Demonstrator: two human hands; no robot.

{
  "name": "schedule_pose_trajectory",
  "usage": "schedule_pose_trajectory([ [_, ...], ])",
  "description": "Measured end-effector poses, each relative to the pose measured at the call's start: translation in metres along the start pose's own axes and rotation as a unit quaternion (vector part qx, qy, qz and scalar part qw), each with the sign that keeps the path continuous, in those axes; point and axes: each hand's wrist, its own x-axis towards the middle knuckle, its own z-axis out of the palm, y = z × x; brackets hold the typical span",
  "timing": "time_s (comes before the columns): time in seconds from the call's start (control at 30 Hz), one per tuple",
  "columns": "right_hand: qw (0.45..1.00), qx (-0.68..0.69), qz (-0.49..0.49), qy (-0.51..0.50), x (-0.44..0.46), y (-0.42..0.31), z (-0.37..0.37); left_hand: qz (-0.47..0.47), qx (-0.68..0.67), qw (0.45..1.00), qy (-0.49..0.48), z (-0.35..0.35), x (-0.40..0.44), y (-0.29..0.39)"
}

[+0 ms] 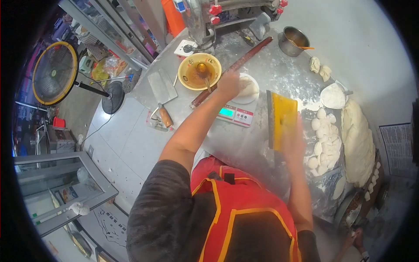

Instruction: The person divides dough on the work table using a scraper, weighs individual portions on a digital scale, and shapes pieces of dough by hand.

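Observation:
My right hand (294,137), smeared by motion, grips a yellow dough scraper (286,115) with a dark edge, held over the floured table. My left hand (229,86) is closed at the left side of the round pan of a digital scale (243,118). What its fingers hold, if anything, is hidden. A pale piece of dough (249,88) seems to lie on the pan. Behind that hand a long dark-red rolling pin (251,54) runs diagonally across the table. A yellow bowl (187,61) of amber liquid with a ladle (203,72) stands to its left.
Many small dough pieces (323,139) and a large dough slab (355,139) lie on the right. A metal pot (293,41) and a machine (227,17) stand at the back. A broad-bladed scraper (165,114) rests left. Another person's hands (354,240) show lower right.

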Motion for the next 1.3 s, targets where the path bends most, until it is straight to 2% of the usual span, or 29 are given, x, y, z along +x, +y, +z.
schedule_pose_trajectory([
  [0.1,1.000,0.006,0.002,-0.004,0.005,-0.001,0.002,-0.007,-0.020,0.999,0.038,0.002,-0.005,0.007],
  [0.2,0.998,-0.025,-0.039,0.030,0.014,-0.002,0.011,-0.025,-0.001,1.000,-0.018,-0.001,-0.005,0.017],
  [0.23,0.996,-0.044,-0.064,0.049,0.019,-0.004,0.014,-0.013,-0.024,1.000,0.010,0.002,-0.010,0.018],
  [0.33,0.993,-0.021,0.079,-0.087,0.032,-0.027,0.016,0.016,-0.085,0.994,0.067,0.014,-0.027,0.014],
  [0.4,0.994,0.002,0.038,-0.099,0.038,-0.027,0.027,0.026,-0.117,0.990,0.075,0.012,-0.030,0.014],
  [0.5,0.995,0.009,-0.035,-0.094,0.045,-0.027,0.040,-0.070,-0.199,0.973,0.098,0.004,-0.036,0.026],
  [0.53,0.994,0.007,-0.062,-0.088,0.047,-0.028,0.043,-0.074,-0.199,0.972,0.098,0.004,-0.038,0.025],
  [0.63,0.990,-0.022,-0.055,-0.127,0.054,-0.037,0.043,-0.079,-0.204,0.970,0.102,0.010,-0.045,0.017],
  [0.73,0.990,-0.035,-0.106,-0.088,0.058,-0.035,0.052,-0.067,-0.214,0.968,0.117,0.011,-0.050,0.013],
  [0.8,0.988,-0.059,-0.106,-0.100,0.063,-0.033,0.056,-0.056,-0.211,0.968,0.121,0.010,-0.053,0.012],
  [0.93,0.987,-0.053,-0.124,-0.082,0.068,-0.039,0.058,-0.110,-0.185,0.971,0.104,0.008,-0.049,0.011],
  [1.1,0.976,-0.125,-0.099,-0.148,0.067,-0.042,0.055,-0.139,-0.169,0.974,0.060,0.005,-0.044,0.013],
  [1.2,0.966,-0.162,-0.084,-0.183,0.070,-0.044,0.062,-0.129,-0.115,0.985,0.025,0.005,-0.042,0.013],
  [1.3,0.961,-0.179,-0.091,-0.192,0.073,-0.039,0.072,-0.144,-0.178,0.970,-0.081,-0.001,-0.036,0.007],
])
